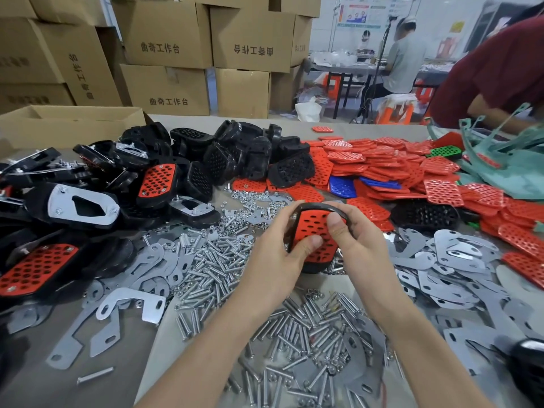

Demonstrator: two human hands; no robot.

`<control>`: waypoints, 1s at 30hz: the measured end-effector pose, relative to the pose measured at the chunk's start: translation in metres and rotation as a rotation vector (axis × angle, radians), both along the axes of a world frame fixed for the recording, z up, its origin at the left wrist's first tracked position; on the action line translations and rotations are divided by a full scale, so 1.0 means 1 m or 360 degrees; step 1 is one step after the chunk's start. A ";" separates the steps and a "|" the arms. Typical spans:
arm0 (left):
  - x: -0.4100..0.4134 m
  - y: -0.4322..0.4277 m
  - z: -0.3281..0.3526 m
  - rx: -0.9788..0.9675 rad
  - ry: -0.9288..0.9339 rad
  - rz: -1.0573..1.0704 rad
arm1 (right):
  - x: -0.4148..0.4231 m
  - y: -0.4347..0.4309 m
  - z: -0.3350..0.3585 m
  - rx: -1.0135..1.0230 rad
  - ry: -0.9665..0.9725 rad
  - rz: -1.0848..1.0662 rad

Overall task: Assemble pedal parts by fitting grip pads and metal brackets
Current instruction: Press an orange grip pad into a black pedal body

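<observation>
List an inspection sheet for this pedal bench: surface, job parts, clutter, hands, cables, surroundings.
Surface: grey table, mostly buried under parts.
Job's things: black pedal with red grip pad in hand; spare grip pads piled right; metal brackets near right; assembled pedals left.
Clutter: loose bolts mid-table; teal plastic scraps far right.
Hands: left hand and right hand grip the pedal, thumbs on the pad.
Cables: nothing seen.
Surroundings: stacked cardboard boxes behind; red-sleeved person right; seated person beyond.

At eleven o'clock we read 曲奇工作台 in dark print on the upper cardboard box (160,48) and again on the lower cardboard box (168,101) beneath it. On the middle cardboard box (253,50) at twelve o'clock the same characters stand upside down. On the left cardboard box (79,75) at ten o'clock they run sideways. The print on the wall poster (357,14) at one o'clock is too small for us to read.
</observation>
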State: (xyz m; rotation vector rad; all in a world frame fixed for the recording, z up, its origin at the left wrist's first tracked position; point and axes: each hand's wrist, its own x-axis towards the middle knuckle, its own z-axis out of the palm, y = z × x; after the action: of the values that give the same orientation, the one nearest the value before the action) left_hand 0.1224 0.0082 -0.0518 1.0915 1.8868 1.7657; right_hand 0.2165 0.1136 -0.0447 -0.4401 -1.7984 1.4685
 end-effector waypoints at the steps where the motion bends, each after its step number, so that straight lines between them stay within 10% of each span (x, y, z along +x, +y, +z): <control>1: 0.001 0.000 -0.001 0.0013 -0.0018 0.0015 | 0.001 0.000 0.000 0.0038 0.0003 -0.0008; 30: 0.004 0.001 -0.008 0.0027 -0.0089 0.0164 | 0.007 -0.014 0.002 0.0285 -0.0213 -0.0062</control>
State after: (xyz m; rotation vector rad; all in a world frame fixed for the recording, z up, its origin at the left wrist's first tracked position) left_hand 0.1260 0.0094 -0.0593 0.9562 1.9292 1.8510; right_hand 0.2231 0.0993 -0.0432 -0.4893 -1.9956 1.2641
